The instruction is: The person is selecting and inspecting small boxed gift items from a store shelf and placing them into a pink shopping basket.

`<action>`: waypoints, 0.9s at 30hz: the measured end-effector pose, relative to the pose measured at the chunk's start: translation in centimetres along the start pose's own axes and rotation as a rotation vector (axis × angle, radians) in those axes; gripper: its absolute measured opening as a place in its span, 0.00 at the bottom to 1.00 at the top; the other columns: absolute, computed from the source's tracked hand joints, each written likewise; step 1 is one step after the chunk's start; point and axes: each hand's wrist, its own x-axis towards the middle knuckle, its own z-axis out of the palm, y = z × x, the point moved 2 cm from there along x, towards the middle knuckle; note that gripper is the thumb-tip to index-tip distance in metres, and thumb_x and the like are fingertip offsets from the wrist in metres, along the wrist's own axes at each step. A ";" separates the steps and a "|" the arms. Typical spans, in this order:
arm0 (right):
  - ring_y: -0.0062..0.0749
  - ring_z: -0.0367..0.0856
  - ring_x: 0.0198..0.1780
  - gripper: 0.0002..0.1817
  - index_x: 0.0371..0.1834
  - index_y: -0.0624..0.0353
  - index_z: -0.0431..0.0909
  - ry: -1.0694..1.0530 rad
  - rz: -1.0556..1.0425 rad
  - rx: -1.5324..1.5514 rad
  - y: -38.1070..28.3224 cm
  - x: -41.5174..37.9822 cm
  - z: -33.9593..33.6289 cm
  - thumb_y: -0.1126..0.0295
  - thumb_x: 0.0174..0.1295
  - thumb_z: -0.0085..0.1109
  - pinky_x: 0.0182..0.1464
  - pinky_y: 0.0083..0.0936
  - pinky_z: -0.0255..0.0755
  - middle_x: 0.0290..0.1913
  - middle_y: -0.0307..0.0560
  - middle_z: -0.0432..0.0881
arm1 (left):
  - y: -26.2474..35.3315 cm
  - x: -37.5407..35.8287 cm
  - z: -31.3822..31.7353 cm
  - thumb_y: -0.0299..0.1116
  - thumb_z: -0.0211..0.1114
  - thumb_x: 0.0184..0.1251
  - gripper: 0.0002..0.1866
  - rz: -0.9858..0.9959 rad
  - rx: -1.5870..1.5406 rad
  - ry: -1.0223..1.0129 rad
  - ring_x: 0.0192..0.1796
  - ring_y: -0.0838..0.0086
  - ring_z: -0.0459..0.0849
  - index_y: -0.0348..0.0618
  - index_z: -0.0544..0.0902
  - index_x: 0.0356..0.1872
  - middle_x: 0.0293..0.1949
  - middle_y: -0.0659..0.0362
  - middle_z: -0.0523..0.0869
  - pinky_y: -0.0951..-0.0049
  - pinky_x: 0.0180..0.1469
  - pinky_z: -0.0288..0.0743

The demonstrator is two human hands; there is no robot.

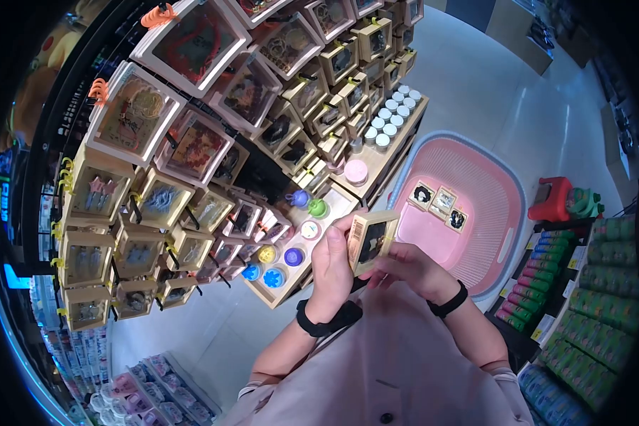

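Observation:
A small tan display box (359, 241) with a dark window and a printed label on its side is tilted upright in front of my chest. My left hand (330, 266) grips it along the left side, thumb up on the edge. At its lower right corner, the curled fingers of my right hand (413, 271) pinch the edge. What is inside the box is dark and hard to make out. Beyond my right hand, a pink basket (468, 153) stands on the floor with several similar small boxes (444, 201) lying in it.
To the left, a rack is hung with several framed boxes (156, 195). A low wooden shelf (348, 202) holds colourful lidded tubs (292, 257) and white-capped jars (390, 117). Right of the basket are a red container (549, 199) and shelves of bottles (539, 273). Packaged goods (153, 390) sit lower left.

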 end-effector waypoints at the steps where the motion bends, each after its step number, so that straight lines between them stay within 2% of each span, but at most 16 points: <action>1: 0.23 0.87 0.45 0.17 0.57 0.62 0.80 -0.003 -0.002 -0.010 0.1 0.0 0.1 0.60 0.79 0.55 0.47 0.22 0.80 0.50 0.45 0.89 | -0.1 0.0 0.0 0.53 0.36 0.89 0.34 0.031 0.019 -0.005 0.54 0.72 0.85 0.30 0.79 0.63 0.54 0.51 0.86 0.72 0.60 0.76; 3: 0.23 0.87 0.46 0.17 0.57 0.62 0.80 0.008 -0.031 -0.017 0.4 0.1 0.2 0.60 0.79 0.55 0.48 0.23 0.80 0.49 0.45 0.89 | -0.1 0.1 0.0 0.53 0.37 0.88 0.35 0.091 0.065 -0.020 0.55 0.67 0.85 0.28 0.81 0.60 0.55 0.47 0.85 0.68 0.61 0.76; 12: 0.24 0.87 0.46 0.17 0.54 0.66 0.80 0.015 -0.082 0.000 1.3 0.2 0.3 0.60 0.79 0.55 0.50 0.26 0.82 0.48 0.47 0.88 | 0.3 -0.2 0.2 0.51 0.39 0.89 0.32 0.179 0.138 -0.055 0.55 0.63 0.85 0.29 0.83 0.58 0.55 0.46 0.85 0.66 0.61 0.76; 15: 0.24 0.87 0.46 0.17 0.54 0.66 0.79 0.022 -0.077 -0.029 1.3 0.0 0.4 0.60 0.79 0.55 0.50 0.26 0.82 0.48 0.47 0.88 | -0.2 -0.4 0.1 0.50 0.39 0.89 0.32 0.130 0.082 -0.046 0.56 0.64 0.85 0.29 0.83 0.57 0.55 0.46 0.85 0.67 0.61 0.76; 21: 0.26 0.87 0.43 0.13 0.53 0.64 0.80 0.090 -0.077 -0.052 0.8 -0.7 0.7 0.65 0.79 0.55 0.49 0.26 0.82 0.42 0.44 0.88 | -1.3 -1.0 -1.1 0.53 0.41 0.88 0.32 0.043 0.008 0.035 0.52 0.75 0.84 0.32 0.83 0.57 0.53 0.54 0.87 0.73 0.57 0.77; 25: 0.25 0.87 0.41 0.09 0.49 0.63 0.80 0.156 -0.095 -0.053 0.4 -1.4 0.6 0.67 0.78 0.57 0.48 0.25 0.82 0.39 0.43 0.88 | -2.6 -1.4 -2.5 0.49 0.46 0.88 0.26 0.039 0.011 0.167 0.49 0.80 0.83 0.34 0.83 0.58 0.46 0.60 0.88 0.77 0.54 0.76; 27: 0.23 0.87 0.39 0.08 0.48 0.62 0.80 0.169 -0.098 -0.049 0.1 -1.7 0.6 0.68 0.78 0.58 0.46 0.23 0.82 0.38 0.43 0.88 | -2.8 -1.6 -3.5 0.43 0.48 0.88 0.23 0.022 0.048 0.140 0.50 0.79 0.83 0.32 0.81 0.60 0.50 0.57 0.87 0.76 0.54 0.77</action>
